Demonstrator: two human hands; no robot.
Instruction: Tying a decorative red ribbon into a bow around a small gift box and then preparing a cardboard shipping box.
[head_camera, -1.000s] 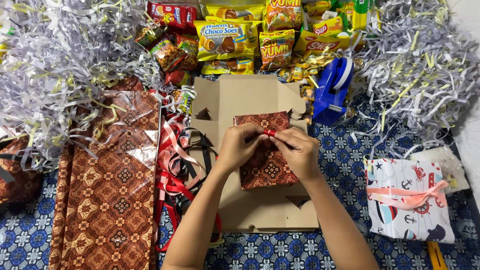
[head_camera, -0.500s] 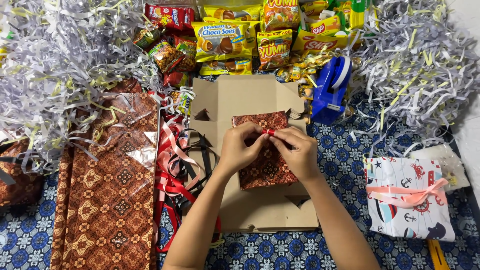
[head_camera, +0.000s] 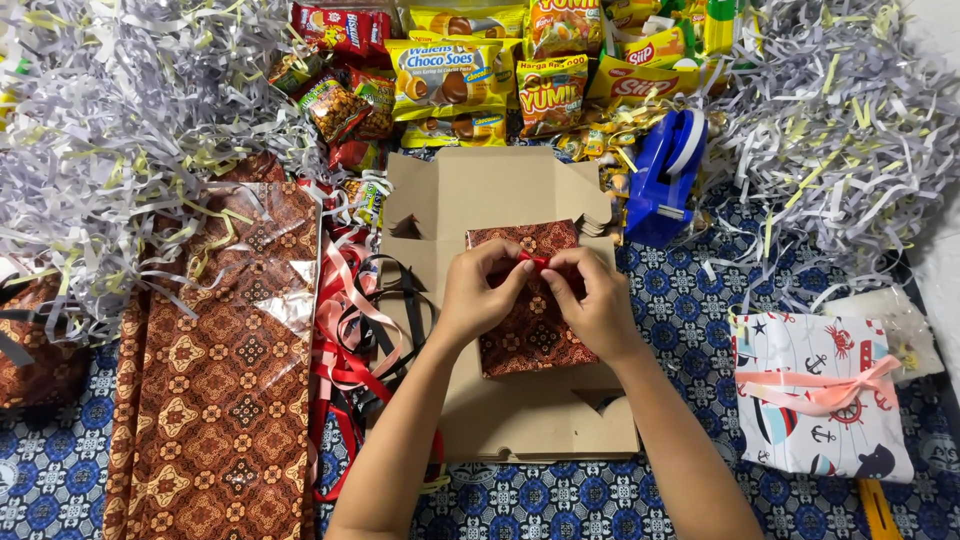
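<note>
Shredded paper (head_camera: 110, 130) lies far left, with patterned brown wrapping paper (head_camera: 215, 400) below it and loose ribbons (head_camera: 350, 330) beside. On the flat cardboard (head_camera: 500, 190) in the middle sits a small brown wrapped box (head_camera: 525, 340). The left hand (head_camera: 478, 295) and right hand (head_camera: 598, 305) rest on it, fingertips pinching a red ribbon (head_camera: 532, 262) at its top. A blue tape dispenser (head_camera: 668, 175) and a white wrapped gift (head_camera: 820, 395) lie right.

Bare cardboard (head_camera: 540, 420) open below the wrapped box (head_camera: 530, 330), ribbon tangle (head_camera: 360, 330) crowding left, blue tape dispenser (head_camera: 665, 180) close upper right, shredded paper (head_camera: 850, 130) heaped beyond.
</note>
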